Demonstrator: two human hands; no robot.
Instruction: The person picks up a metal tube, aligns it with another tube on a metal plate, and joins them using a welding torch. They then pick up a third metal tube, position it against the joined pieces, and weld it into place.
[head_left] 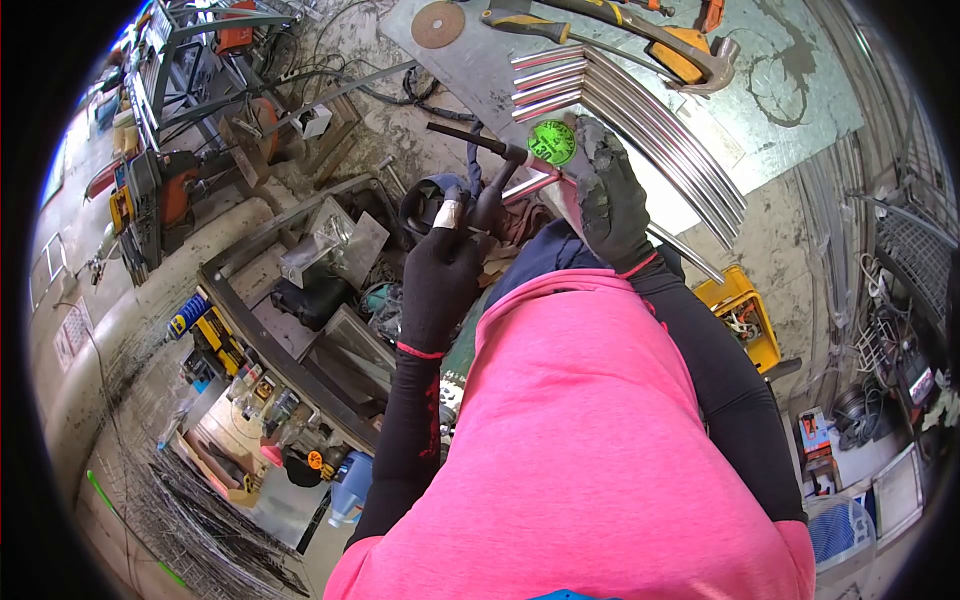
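Observation:
My left hand (438,285), in a black glove, is closed round a black TIG welding torch (488,205). The torch's long back end points up and left, and its head is beside the bend of a shiny metal tube (532,187). My right hand (612,200), in a dark grey glove, is wrapped over that tube; its fingers are partly hidden. A round bright green piece with dark print (552,142) shows against the right fingers. Several bent metal tubes (650,140) lie side by side on the metal sheet (800,120) just beyond my hands.
A hammer (715,68), a yellow-handled tool (525,24) and a brown abrasive disc (438,24) lie on the sheet. A yellow bin (745,315) stands at right. On the left are a steel frame (290,370), cables and a cordless tool (215,335).

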